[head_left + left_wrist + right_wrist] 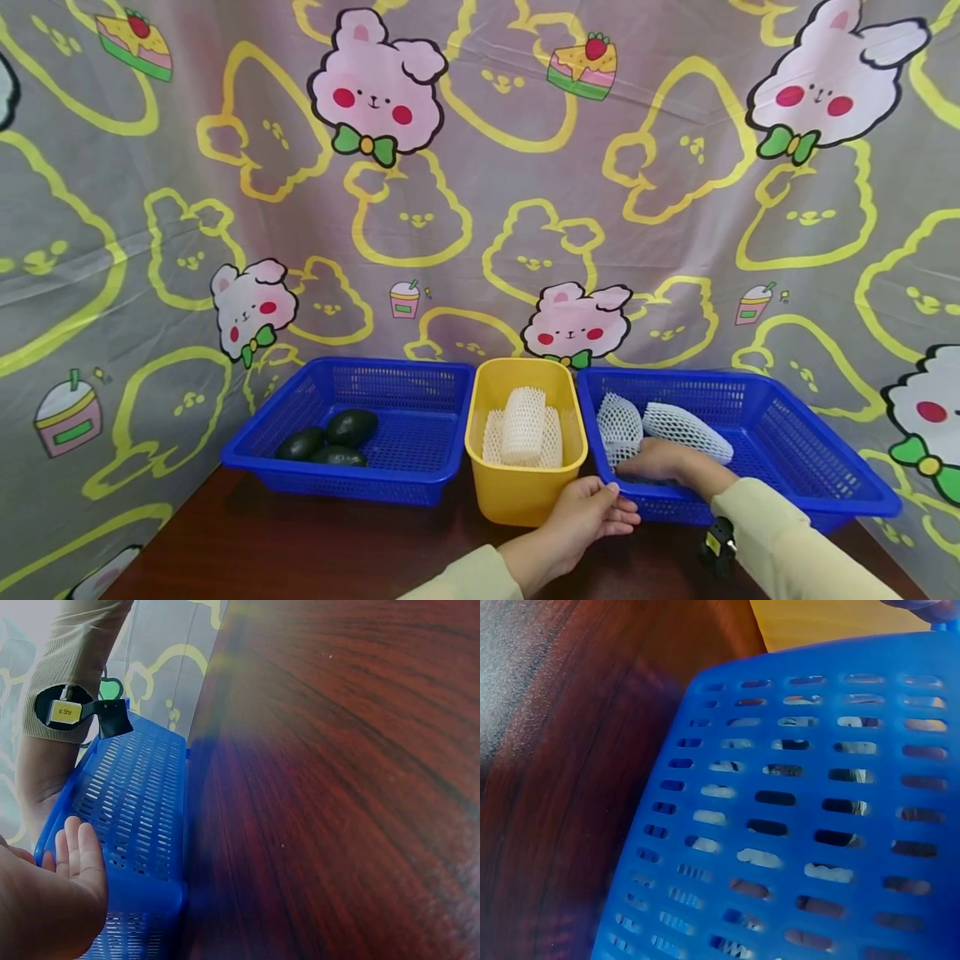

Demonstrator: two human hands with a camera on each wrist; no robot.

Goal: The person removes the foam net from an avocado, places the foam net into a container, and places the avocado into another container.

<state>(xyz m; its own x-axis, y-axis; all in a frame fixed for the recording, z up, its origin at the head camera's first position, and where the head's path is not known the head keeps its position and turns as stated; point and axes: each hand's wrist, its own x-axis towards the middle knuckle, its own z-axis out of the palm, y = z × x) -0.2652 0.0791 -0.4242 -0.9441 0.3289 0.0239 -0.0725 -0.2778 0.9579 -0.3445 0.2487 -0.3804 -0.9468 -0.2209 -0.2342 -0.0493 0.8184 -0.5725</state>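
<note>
My left hand (577,521) is at the front left corner of the right blue basket (840,492). Its thumb and index finger pinch the rim, while the other fingers (88,851) stretch out along the outer wall. My right hand (663,462) reaches down inside that basket, behind the front wall. Its fingertips are hidden, and a dark thing shows through the slots (776,799). Beside the hand lie a bulging white foam net sleeve (620,417) and a longer foam net sleeve (688,429); their contents cannot be made out.
Between the two baskets stands a yellow bin (517,496) with several white foam net sleeves (523,425). The left blue basket (420,383) holds three dark green avocados (351,427). All stand on a dark red wooden table (300,542), before a patterned curtain (480,183).
</note>
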